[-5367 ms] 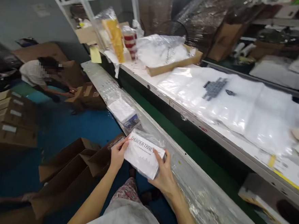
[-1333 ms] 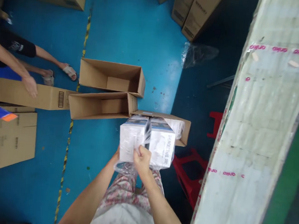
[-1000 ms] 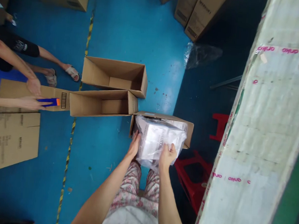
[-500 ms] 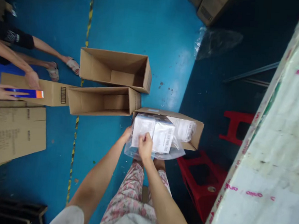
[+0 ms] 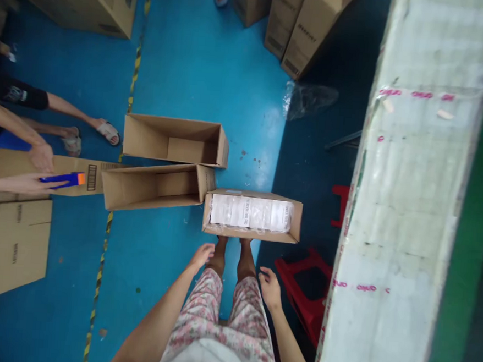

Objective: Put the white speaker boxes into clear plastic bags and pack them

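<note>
A cardboard carton (image 5: 254, 236) stands on the floor in front of my feet, with plastic-wrapped white packs (image 5: 259, 213) filling it in a row. My left hand (image 5: 202, 255) hangs near the carton's lower left corner, fingers loosely apart and holding nothing. Beside my right knee, my right hand (image 5: 270, 286) is free too, its fingers spread and slightly curled. Neither hand touches the carton.
Two hollow cartons, one farther (image 5: 175, 121) and one nearer (image 5: 152, 205), adjoin on the left. A co-worker's hands (image 5: 40, 161) hold a blue tape dispenser (image 5: 65, 180) over a closed box. A red stool (image 5: 308, 285) and a long white-topped table (image 5: 396, 214) stand right.
Both my hands have let go of the clear-bagged packs and drawn back toward my body. Those packs now sit down inside the carton. My view has shifted.
</note>
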The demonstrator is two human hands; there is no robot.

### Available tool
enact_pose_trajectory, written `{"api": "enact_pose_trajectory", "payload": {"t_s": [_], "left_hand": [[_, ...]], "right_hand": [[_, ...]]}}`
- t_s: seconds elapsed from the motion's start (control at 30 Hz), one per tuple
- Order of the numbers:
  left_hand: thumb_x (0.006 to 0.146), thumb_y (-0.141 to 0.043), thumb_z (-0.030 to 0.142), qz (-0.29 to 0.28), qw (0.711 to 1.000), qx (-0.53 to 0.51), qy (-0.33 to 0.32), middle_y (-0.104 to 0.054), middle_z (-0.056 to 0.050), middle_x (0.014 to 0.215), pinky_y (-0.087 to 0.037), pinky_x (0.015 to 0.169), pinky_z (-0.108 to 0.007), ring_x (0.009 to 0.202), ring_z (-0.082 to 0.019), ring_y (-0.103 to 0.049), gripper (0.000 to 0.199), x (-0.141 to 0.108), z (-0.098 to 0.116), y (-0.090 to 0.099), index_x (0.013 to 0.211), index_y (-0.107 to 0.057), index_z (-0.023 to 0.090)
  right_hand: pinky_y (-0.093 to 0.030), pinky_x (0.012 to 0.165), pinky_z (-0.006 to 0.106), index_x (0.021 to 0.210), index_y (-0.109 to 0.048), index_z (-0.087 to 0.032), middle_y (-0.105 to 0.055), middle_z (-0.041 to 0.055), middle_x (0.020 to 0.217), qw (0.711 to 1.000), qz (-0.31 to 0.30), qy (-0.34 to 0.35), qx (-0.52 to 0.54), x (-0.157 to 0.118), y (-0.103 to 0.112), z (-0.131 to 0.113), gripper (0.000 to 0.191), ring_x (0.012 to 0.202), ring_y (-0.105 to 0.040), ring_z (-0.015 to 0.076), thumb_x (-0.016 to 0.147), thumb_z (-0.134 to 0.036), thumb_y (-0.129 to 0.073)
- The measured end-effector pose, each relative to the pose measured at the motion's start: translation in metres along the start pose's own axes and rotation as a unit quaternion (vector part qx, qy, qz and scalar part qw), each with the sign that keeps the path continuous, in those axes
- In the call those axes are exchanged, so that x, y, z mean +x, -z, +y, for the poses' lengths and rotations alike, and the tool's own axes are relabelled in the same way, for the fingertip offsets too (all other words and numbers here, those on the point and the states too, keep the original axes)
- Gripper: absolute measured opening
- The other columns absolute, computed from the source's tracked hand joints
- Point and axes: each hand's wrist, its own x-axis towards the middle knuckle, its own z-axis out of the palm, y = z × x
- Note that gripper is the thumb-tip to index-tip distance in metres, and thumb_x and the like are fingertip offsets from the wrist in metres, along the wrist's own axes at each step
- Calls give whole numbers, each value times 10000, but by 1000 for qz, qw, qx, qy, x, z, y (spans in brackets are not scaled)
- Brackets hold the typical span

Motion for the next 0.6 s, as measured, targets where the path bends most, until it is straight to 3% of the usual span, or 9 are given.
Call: {"api": "enact_pose_trajectory", "payload": {"t_s": [0.1, 0.17, 0.3, 0.37, 0.47, 0.53, 0.6], "left_hand": [[823, -721, 323, -9, 999, 1, 47, -793, -133, 1153, -593, 908, -388, 1106, -314, -762, 218, -30, -23, 10, 1005, -717, 204], [806, -751, 402, 23, 997, -15, 71, -719, -158, 1354, -613, 884, -397, 1252, -357, -705, 339, -41, -30, 20, 1092, -677, 238], [825, -733, 559, 71, 989, -87, 97, -459, -256, 1617, -666, 823, -388, 1380, -389, -626, 673, -31, -25, 20, 1381, -523, 242], [872, -704, 535, 67, 983, -142, 95, -433, -272, 1629, -679, 830, -381, 1365, -377, -642, 736, -12, -19, 2, 1492, -438, 239], [861, -753, 513, 52, 960, -251, 114, -402, -249, 1659, -689, 849, -474, 1390, -431, -608, 807, 24, -7, -45, 1551, -389, 304], [857, -771, 505, 43, 951, -287, 108, -414, -256, 1643, -682, 834, -562, 1378, -488, -597, 782, 48, 3, -85, 1527, -417, 309], [906, -730, 442, 42, 960, -271, 64, -514, -272, 1543, -682, 812, -572, 1296, -477, -658, 654, 70, 13, -123, 1470, -459, 256]], "right_hand": [[-622, 948, 409, 1131, -710, -148, -743, 190, 1270, 998, 30, -46, -7, -10, 44, 13, 441, 1031, -790, 293, 780, -376, -572], [-615, 965, 386, 1202, -702, -142, -737, 181, 1304, 997, 34, -61, -15, -1, 59, 13, 496, 1089, -782, 298, 768, -359, -600], [-533, 1103, 354, 1403, -619, -47, -693, 224, 1393, 995, 47, -68, -55, 70, 70, -9, 717, 1345, -663, 320, 728, -277, -686], [-498, 1139, 384, 1523, -487, 23, -637, 282, 1449, 991, 75, -77, -81, 122, 74, -25, 823, 1404, -613, 335, 782, -284, -670], [-531, 1063, 435, 1606, -341, 48, -635, 317, 1427, 984, 111, -84, -110, 199, 75, -38, 889, 1353, -646, 362, 886, -387, -632], [-541, 1020, 430, 1576, -407, 26, -661, 303, 1395, 981, 126, -75, -126, 238, 70, -30, 814, 1342, -648, 363, 931, -429, -605], [-545, 979, 421, 1449, -572, -6, -701, 290, 1323, 979, 135, -66, -140, 261, 60, -8, 610, 1289, -676, 362, 1000, -414, -511]]}}
